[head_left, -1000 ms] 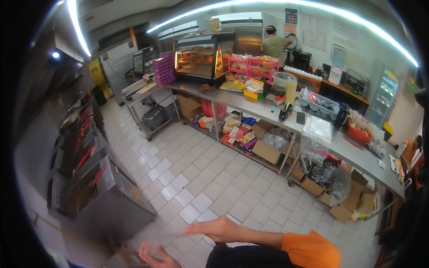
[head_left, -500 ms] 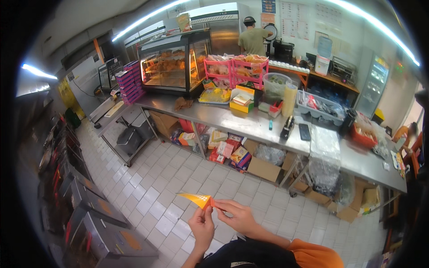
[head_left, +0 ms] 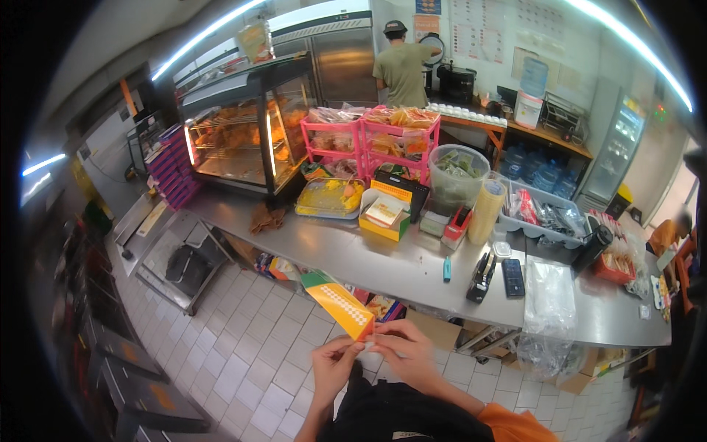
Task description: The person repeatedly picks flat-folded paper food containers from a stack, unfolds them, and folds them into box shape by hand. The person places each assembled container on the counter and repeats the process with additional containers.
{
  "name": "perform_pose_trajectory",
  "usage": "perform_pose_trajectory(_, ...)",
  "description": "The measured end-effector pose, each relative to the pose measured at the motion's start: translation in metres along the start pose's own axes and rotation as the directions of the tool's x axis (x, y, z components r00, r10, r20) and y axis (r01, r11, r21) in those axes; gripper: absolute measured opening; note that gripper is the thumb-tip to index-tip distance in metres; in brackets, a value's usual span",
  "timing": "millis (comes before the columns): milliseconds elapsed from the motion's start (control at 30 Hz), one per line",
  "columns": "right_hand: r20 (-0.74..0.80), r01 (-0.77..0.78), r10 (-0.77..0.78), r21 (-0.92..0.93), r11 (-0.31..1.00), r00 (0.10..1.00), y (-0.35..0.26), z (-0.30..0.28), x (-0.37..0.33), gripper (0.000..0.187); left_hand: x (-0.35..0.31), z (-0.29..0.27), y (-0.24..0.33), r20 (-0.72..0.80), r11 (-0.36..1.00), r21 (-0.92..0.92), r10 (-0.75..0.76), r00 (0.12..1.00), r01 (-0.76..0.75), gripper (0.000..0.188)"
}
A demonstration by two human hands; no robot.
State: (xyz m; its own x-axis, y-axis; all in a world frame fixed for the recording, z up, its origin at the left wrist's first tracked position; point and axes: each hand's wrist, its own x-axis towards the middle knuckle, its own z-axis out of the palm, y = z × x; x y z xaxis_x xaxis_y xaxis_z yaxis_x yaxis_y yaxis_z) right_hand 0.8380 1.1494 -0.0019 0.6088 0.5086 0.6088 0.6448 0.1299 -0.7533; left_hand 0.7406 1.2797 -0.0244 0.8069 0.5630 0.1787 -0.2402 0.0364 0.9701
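Observation:
In front of my body I hold a flat yellow, white-patterned paper sleeve with a green far end and an orange-red near end. It slants up and to the left. My left hand pinches its near end between thumb and fingers. Against the right side of the same end, my right hand is closed, fingertips almost touching those of the left. What exactly the fingertips fold or press there is hidden. Beyond the sleeve stands a steel counter, with a black stapler and a phone near its edge.
On the counter are a lit food display case, pink racks, a tray of yellow food, a yellow-green box, a clear tub and plastic bags. A co-worker stands at the back. Dark equipment lines the left.
The counter now appears closer and larger. The sleeve has turned to show its broad face and green end, and my two hands have come together at its near end.

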Motion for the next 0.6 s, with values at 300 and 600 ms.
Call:
perform_pose_trajectory(300,0.08,-0.089,0.129,-0.381,0.92,0.988,0.114,-0.008,0.139,0.022,0.226,0.0,-0.066,0.303,0.982,-0.164,-0.034,0.952,0.088,0.023)
perform_pose_trajectory(600,0.008,-0.212,0.216,-0.148,0.966,0.976,0.199,0.054,0.285,0.027,0.391,-0.026,-0.077,0.274,0.989,-0.149,0.024,0.961,0.018,0.02)
